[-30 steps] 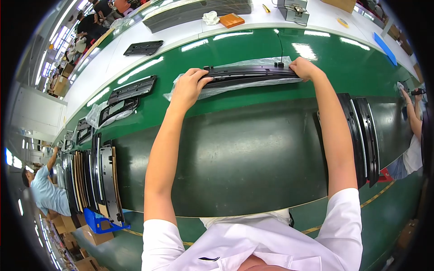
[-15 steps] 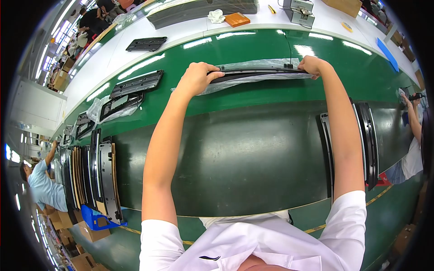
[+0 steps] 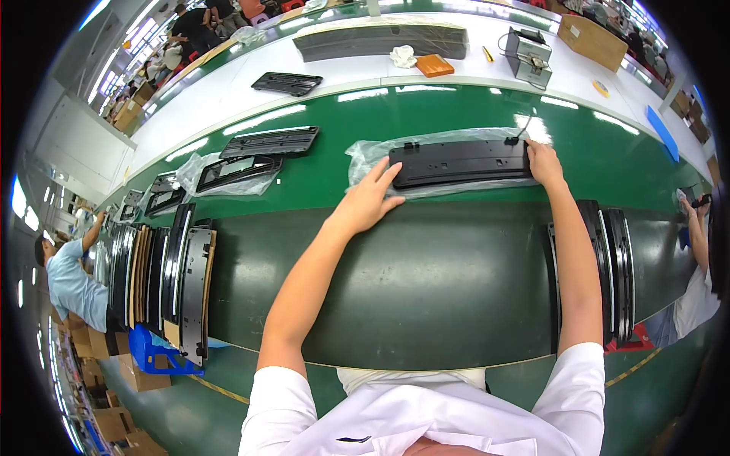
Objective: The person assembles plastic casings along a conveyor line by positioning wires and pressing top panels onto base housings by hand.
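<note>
A long black plastic panel (image 3: pixel 460 166) with clips along its far edge lies face up on a sheet of clear plastic wrap (image 3: pixel 365 157). At its left end my left hand (image 3: pixel 365 201) has its fingers stretched out and thumb apart, fingertips touching the panel's edge. My right hand (image 3: pixel 545 165) grips the right end, its fingers bent over the edge and partly hidden. Both rest over the green mat (image 3: pixel 319 182), beyond the dark work surface (image 3: pixel 380 281).
Black panels (image 3: pixel 194 292) stand in a row at left; more panels (image 3: pixel 620 273) stand at right. Other panels (image 3: pixel 270 142) lie on the mat. Behind are an orange box (image 3: pixel 434 66), a metal device (image 3: pixel 528 57) and a wrapped stack (image 3: pixel 380 44). A co-worker (image 3: pixel 76 281) is at left.
The panel has gone from edge-on to lying flat, showing its broad face. My left hand has loosened from its grip and spread its fingers; the right stays at the right end. The view has shifted.
</note>
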